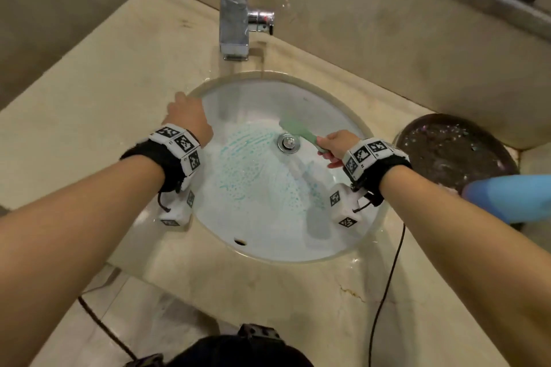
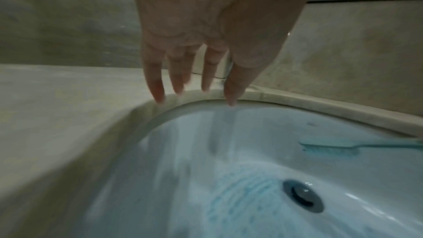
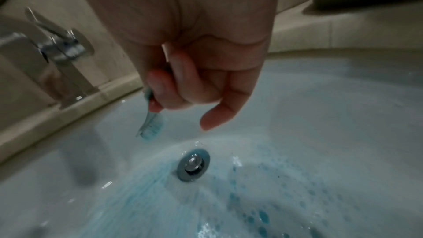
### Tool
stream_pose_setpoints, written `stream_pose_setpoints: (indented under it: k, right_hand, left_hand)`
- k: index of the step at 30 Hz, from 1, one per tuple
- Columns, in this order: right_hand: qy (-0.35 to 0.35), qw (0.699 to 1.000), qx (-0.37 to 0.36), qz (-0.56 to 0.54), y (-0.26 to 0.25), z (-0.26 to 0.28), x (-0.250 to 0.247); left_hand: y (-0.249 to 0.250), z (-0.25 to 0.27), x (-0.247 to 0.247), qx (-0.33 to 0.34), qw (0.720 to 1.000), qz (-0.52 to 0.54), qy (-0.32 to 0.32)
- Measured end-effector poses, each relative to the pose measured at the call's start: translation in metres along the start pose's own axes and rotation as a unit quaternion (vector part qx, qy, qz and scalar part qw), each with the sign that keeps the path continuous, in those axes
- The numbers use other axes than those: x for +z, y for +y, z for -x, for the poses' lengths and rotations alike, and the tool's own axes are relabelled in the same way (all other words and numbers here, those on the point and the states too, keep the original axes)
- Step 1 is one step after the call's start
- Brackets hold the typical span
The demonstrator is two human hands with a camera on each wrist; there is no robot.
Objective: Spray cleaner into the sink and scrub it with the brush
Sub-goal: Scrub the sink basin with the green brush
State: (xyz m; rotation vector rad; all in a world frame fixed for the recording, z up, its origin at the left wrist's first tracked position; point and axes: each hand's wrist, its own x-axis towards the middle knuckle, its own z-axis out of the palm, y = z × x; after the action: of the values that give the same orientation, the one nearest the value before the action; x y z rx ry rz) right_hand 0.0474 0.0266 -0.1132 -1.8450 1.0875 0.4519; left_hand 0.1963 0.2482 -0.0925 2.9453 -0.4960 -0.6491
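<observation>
The white oval sink (image 1: 313,104) is set in a beige counter, with blue cleaner foam (image 1: 247,164) smeared and dotted across its bowl around the metal drain (image 1: 287,142). My right hand (image 1: 338,146) grips the handle of a pale green brush (image 1: 293,128), whose head is over the bowl just beyond the drain. In the right wrist view the brush (image 3: 152,126) pokes out below my curled fingers (image 3: 169,90). My left hand (image 1: 187,116) rests at the sink's far-left rim (image 2: 199,99), with straight fingers (image 2: 158,86) reaching it.
A chrome tap (image 1: 235,24) stands behind the sink. A dark round dish (image 1: 453,152) sits on the counter to the right, with a blue bottle (image 1: 512,197) in front of it. A black cable (image 1: 387,283) hangs over the counter's front edge.
</observation>
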Motion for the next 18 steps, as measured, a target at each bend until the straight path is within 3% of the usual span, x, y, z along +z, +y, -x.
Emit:
stream_pose_setpoints:
  k: [3, 6, 11, 15, 18]
  right_hand:
    - [0.026, 0.998, -0.037, -0.043, -0.008, 0.017, -0.007]
    - [0.065, 0.993, -0.079, -0.060, -0.012, 0.034, -0.004]
    - [0.165, 0.978, -0.121, -0.046, -0.015, 0.060, 0.016]
    - [0.216, 0.967, -0.111, -0.074, -0.014, 0.076, 0.032]
    - [0.212, 0.971, -0.031, -0.104, -0.005, 0.082, 0.043]
  left_hand:
    - [0.036, 0.001, -0.005, 0.070, 0.981, 0.128, -0.127]
    - [0.069, 0.006, -0.004, 0.077, 0.915, 0.301, -0.258]
    - [0.106, 0.014, 0.001, 0.122, 0.863, 0.336, -0.355]
    - [0.117, 0.011, 0.012, 0.145, 0.803, 0.455, -0.356]
    - [0.118, 0.007, 0.016, 0.163, 0.806, 0.470, -0.320]
